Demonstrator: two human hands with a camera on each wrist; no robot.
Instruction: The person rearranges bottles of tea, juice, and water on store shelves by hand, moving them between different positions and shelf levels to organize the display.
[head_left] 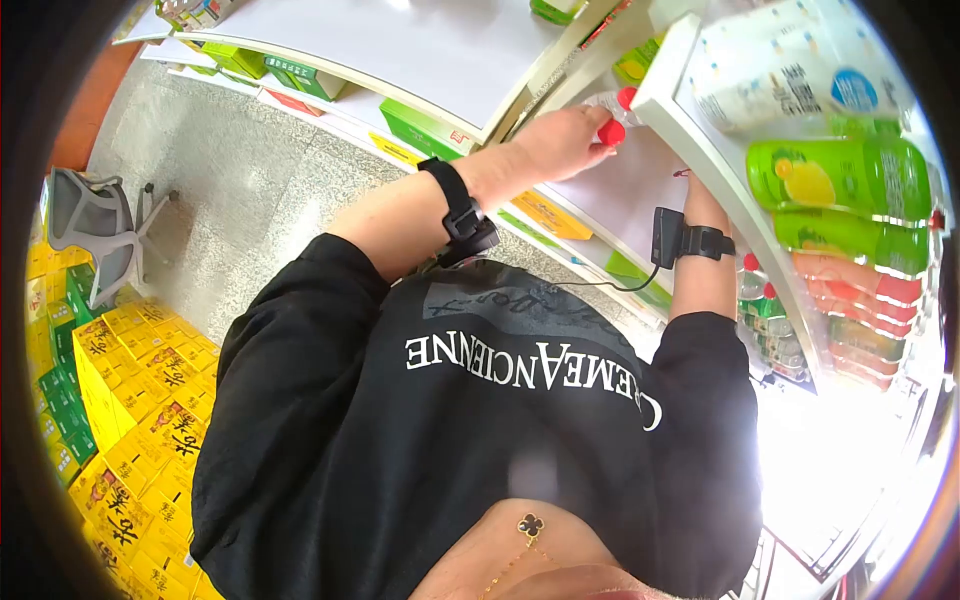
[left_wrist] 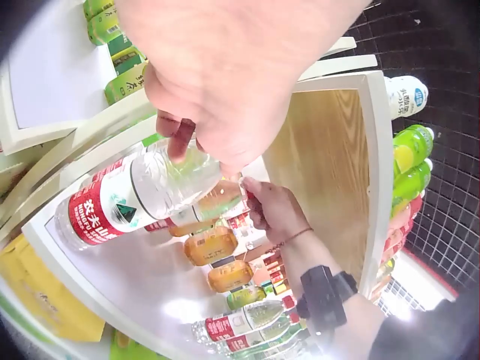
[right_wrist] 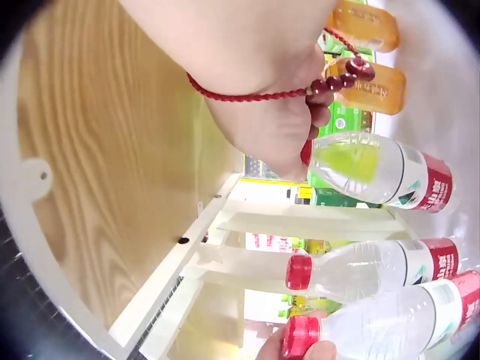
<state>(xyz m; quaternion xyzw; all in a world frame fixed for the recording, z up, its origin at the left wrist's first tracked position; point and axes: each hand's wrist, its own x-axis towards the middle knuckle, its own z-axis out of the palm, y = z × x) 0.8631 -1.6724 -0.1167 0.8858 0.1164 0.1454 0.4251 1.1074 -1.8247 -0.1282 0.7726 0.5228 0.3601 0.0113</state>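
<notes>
My left hand [head_left: 565, 142] pinches the red cap [right_wrist: 301, 335] of a clear water bottle [left_wrist: 105, 206] with a red and white label. In the left wrist view this bottle lies across the shelf opening. My right hand [right_wrist: 262, 139] reaches inside the shelf and grips another water bottle [right_wrist: 367, 171] by its red cap, which its fingers partly cover. In the head view the shelf's edge hides most of that hand. Between the two held bottles stands a third water bottle [right_wrist: 352, 271] with its red cap free.
Orange drink bottles [left_wrist: 210, 247] and more water bottles [left_wrist: 247, 319] stand on the shelf [head_left: 640, 190]. A wooden panel [right_wrist: 97, 112] bounds it. Green bottles [head_left: 840, 180] stand beyond the white shelf edge. Yellow boxes [head_left: 150, 440] and a grey chair [head_left: 95, 230] are at the left.
</notes>
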